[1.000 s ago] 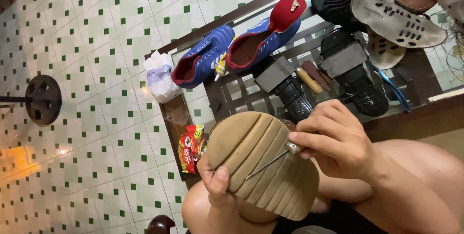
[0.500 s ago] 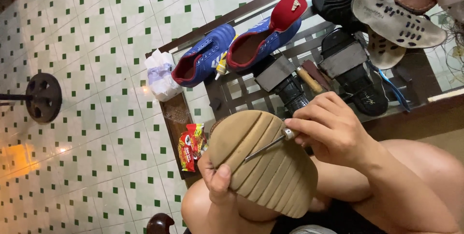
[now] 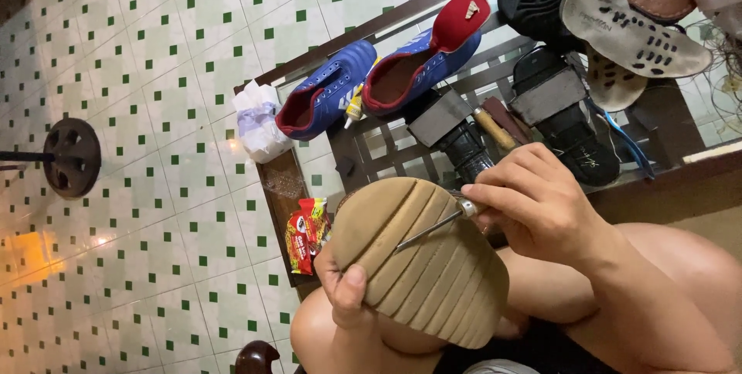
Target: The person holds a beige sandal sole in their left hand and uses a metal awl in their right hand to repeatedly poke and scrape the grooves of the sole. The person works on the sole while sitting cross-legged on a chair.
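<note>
Sole [image 3: 421,262] gripped by left fingers [image 3: 345,289], awl [image 3: 429,229] in right fingers [image 3: 502,192]

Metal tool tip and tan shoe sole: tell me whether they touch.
Touching. The head view shows the metal tool, held in the right hand, with its tip set into a groove of the tan sole.

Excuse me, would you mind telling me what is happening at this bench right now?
A seated person works on a tan ribbed shoe sole propped on their knee. The left hand grips its lower edge, thumb on the tread. The right hand holds a thin metal awl with its tip set in one of the sole's grooves. On the low wooden table ahead lie two blue football boots, black shoes and sandals.
</note>
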